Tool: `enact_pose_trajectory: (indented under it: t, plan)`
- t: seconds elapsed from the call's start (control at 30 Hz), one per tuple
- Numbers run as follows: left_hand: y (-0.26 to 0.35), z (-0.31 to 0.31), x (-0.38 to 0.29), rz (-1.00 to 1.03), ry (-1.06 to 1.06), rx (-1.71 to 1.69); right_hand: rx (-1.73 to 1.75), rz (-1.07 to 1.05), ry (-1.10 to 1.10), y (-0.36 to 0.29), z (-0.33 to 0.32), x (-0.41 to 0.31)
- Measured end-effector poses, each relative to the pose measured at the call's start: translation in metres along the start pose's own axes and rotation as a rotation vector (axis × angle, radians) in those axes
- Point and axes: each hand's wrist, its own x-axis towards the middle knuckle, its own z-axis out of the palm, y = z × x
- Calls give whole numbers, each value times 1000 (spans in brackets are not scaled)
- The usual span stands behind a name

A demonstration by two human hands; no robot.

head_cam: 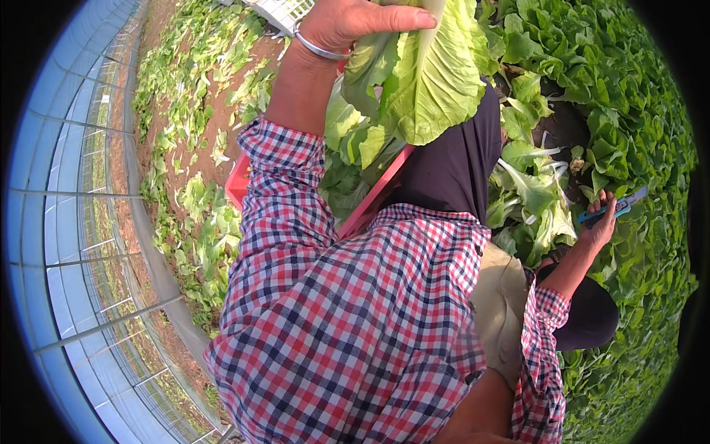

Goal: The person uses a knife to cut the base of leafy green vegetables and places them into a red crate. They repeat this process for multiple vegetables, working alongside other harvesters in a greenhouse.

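At the top, my left hand (pixel 355 22) is shut on a head of leafy green vegetable (pixel 432 83), its pale rib under the thumb and its leaves hanging down. Beneath it a red plastic crate (pixel 239 180) holds more leafy heads (pixel 346 177), partly hidden by my sleeve and leg. To the right, my right hand (pixel 602 219) is shut on a utility knife (pixel 624 204) with a turquoise handle, its blade pointing up and right over the growing plants.
Dense green plants (pixel 638 127) grow on the right. Cut leaves (pixel 532 183) lie between my legs, and more trimmed leaves (pixel 202 216) litter the soil at left. A white plastic crate (pixel 285 14) stands at the top. The framed greenhouse wall (pixel 66 194) curves along the left.
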Motion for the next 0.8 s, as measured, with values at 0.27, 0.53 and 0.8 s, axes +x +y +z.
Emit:
enact_pose_trajectory:
  t: [0.27,0.53,0.8]
  plan:
    - [18,-56,-197,-8,1314,29,-36,180,-36,53,3,13]
    - [-90,-63,-344,86,2146,-231,-212,192,-67,76,13,10]
    - [-103,-73,-372,-208,2366,-321,-323,241,41,84,-7,-3]
